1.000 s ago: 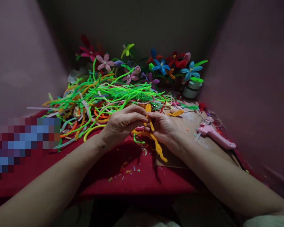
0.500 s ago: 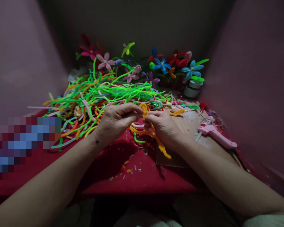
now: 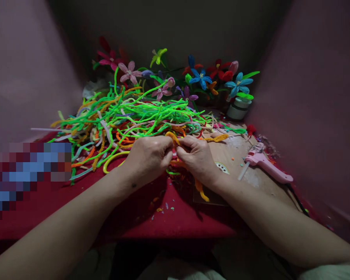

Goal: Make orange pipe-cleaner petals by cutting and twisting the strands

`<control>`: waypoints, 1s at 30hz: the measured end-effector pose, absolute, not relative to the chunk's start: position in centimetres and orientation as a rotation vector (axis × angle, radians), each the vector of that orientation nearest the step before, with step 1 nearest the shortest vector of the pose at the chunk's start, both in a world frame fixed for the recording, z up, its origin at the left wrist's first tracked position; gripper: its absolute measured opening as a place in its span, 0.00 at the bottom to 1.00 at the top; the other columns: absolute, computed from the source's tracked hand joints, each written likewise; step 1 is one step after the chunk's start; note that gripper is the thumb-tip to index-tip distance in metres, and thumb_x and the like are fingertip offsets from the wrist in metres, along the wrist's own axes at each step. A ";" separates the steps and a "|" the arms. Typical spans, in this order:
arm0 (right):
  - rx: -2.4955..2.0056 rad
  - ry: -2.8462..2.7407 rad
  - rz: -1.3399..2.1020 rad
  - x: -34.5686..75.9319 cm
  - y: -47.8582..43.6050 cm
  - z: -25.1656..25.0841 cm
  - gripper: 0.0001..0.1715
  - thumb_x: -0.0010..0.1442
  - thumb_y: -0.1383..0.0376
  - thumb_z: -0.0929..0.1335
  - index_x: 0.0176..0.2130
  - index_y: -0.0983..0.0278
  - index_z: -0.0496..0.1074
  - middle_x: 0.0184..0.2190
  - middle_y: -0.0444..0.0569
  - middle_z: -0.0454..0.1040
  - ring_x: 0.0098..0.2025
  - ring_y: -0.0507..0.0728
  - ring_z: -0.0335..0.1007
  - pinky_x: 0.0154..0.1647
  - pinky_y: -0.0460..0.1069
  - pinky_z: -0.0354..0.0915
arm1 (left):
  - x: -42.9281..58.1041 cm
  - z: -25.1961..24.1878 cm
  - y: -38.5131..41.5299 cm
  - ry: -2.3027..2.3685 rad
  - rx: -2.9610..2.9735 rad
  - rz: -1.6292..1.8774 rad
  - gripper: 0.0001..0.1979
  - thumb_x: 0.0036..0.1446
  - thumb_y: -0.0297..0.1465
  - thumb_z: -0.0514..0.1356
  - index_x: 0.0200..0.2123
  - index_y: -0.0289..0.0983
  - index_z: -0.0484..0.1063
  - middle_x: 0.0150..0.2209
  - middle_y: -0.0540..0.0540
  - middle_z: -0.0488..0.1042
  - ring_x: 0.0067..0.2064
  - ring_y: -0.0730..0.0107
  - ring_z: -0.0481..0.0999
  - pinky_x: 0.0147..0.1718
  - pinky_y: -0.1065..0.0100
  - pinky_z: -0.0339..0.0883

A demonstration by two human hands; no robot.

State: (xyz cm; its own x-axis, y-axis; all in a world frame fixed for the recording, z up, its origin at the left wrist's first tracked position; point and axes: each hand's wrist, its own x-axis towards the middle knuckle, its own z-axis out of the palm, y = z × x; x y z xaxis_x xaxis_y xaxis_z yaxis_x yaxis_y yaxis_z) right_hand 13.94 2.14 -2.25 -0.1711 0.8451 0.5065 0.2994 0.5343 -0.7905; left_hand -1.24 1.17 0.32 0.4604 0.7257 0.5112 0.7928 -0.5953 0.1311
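Head view: two bare forearms reach in over a tabletop (image 3: 163, 223) draped in dark red cloth. Every place below is told from the pink plastic hot-glue gun (image 3: 265, 167) lying at the right.
Left hand (image 3: 150, 157): well left of the glue gun, knuckles up, with the fingers curled in and pinching the orange fuzzy pipe cleaner (image 3: 173, 137) at its raised bend.
Right hand (image 3: 196, 158): between the left hand and the glue gun, meeting the left hand fingertip to fingertip. Its fingers are clenched on the same pipe cleaner.
Orange fuzzy pipe cleaner: held in both hands left of the glue gun. A bent bit shows above the fingertips, and a loose tail hangs out below the right wrist.
Heap of loose pipe cleaners (image 3: 128, 114): left of and beyond the glue gun, a tangle of neon green, orange, pink and white, just behind the hands.
Flat brown cardboard sheet (image 3: 236, 153): under the glue gun, running left beneath the right hand.
Row of pipe-cleaner flowers (image 3: 200, 77): beyond the glue gun, against the dark back wall.
Small white round jar (image 3: 238, 109): beyond the glue gun, at the right end of the flowers.
Coloured clippings (image 3: 159, 210): scattered on the cloth, left of the glue gun and nearer the camera.
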 end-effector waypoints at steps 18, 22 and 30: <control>-0.969 -1.261 1.227 13.9 2.1 -1.7 0.05 0.48 0.69 0.66 0.28 0.66 0.72 0.19 0.40 0.68 0.20 0.48 0.61 0.24 0.44 0.59 | -1.8 1.4 2.7 -2.556 -2.727 -2.052 0.14 0.40 0.32 0.68 0.30 0.34 0.70 0.21 0.50 0.69 0.19 0.76 0.66 0.18 0.71 0.60; -0.958 -1.295 1.182 14.0 2.2 -1.8 0.04 0.47 0.70 0.65 0.25 0.66 0.71 0.21 0.41 0.69 0.21 0.47 0.60 0.23 0.45 0.59 | -1.1 1.0 2.5 -2.577 -2.687 -2.232 0.10 0.39 0.30 0.68 0.24 0.34 0.70 0.18 0.52 0.67 0.17 0.79 0.63 0.17 0.73 0.56; -0.922 -1.246 1.330 13.9 2.0 -1.6 0.03 0.44 0.71 0.65 0.23 0.65 0.70 0.19 0.38 0.66 0.20 0.47 0.58 0.23 0.44 0.59 | -0.3 0.0 1.6 -1.700 -2.539 -1.609 0.07 0.49 0.31 0.61 0.24 0.36 0.67 0.22 0.53 0.66 0.23 0.77 0.62 0.22 0.72 0.57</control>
